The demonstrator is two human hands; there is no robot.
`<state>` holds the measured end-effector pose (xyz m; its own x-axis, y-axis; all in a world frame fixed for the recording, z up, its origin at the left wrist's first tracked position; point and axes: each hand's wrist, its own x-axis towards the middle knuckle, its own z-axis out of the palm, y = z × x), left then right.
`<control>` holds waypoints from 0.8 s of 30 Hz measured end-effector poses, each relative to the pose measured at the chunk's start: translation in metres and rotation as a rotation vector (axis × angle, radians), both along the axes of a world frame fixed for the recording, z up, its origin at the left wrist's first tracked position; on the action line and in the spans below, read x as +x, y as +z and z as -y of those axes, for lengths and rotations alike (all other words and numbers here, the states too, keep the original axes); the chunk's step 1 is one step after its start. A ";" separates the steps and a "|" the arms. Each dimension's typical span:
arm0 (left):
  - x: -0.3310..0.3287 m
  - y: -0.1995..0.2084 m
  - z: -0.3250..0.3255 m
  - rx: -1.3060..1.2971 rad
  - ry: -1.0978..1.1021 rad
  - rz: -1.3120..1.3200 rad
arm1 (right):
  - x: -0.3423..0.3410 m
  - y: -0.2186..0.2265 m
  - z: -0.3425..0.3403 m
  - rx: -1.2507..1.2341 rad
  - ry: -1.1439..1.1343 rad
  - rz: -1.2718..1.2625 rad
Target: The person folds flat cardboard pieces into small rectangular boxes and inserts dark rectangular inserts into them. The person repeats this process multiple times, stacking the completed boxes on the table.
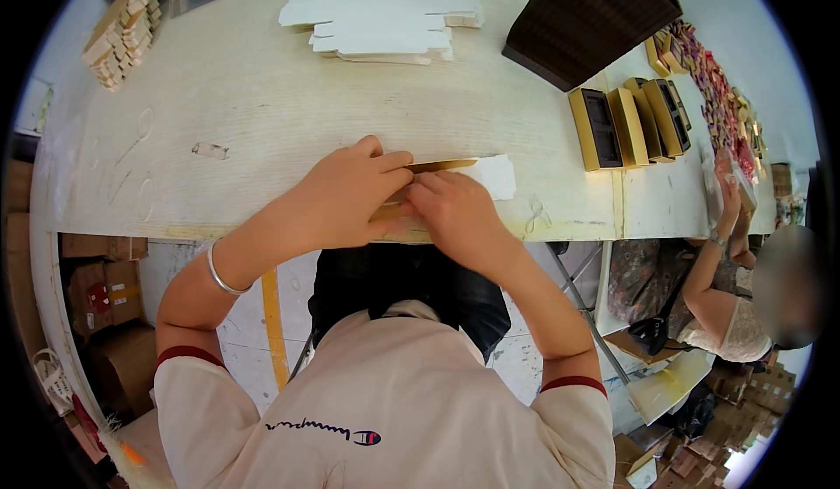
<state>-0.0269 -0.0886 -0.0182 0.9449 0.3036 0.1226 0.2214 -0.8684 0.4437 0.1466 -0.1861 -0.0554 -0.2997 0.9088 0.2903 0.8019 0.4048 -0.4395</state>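
Note:
Near the table's front edge, both my hands are closed around a partly folded cardboard box blank (496, 176), gold on one face and white on the other. My left hand (359, 192) grips its left part with curled fingers. Pressed close beside it, my right hand (455, 213) pinches the middle of the blank. A white flap sticks out to the right past my right hand. My fingers cover much of the folded part, so its exact shape is hidden.
Flat white box blanks (385, 12) lie stacked at the back of the table (219, 95). A large dark brown box (586, 21) stands back right, with several gold boxes (597, 130) with black inserts before it. Small boxes (122, 38) are piled far left. A co-worker's hand (728, 187) works at right.

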 end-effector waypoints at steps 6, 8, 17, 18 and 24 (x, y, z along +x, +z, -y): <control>0.000 -0.005 0.017 0.003 0.158 -0.061 | 0.063 0.030 -0.004 -0.120 -0.029 0.188; 0.006 -0.005 0.023 0.000 0.235 -0.087 | 0.065 0.046 0.004 -0.049 -0.105 0.255; 0.039 0.014 0.018 -0.427 0.347 -0.134 | 0.037 0.015 0.020 -0.211 0.055 -0.421; 0.028 0.011 0.014 -0.549 0.272 -0.069 | 0.039 0.017 0.021 -0.201 0.080 -0.445; 0.000 0.003 0.004 -0.507 -0.028 0.075 | 0.041 0.007 0.023 -0.163 0.048 -0.466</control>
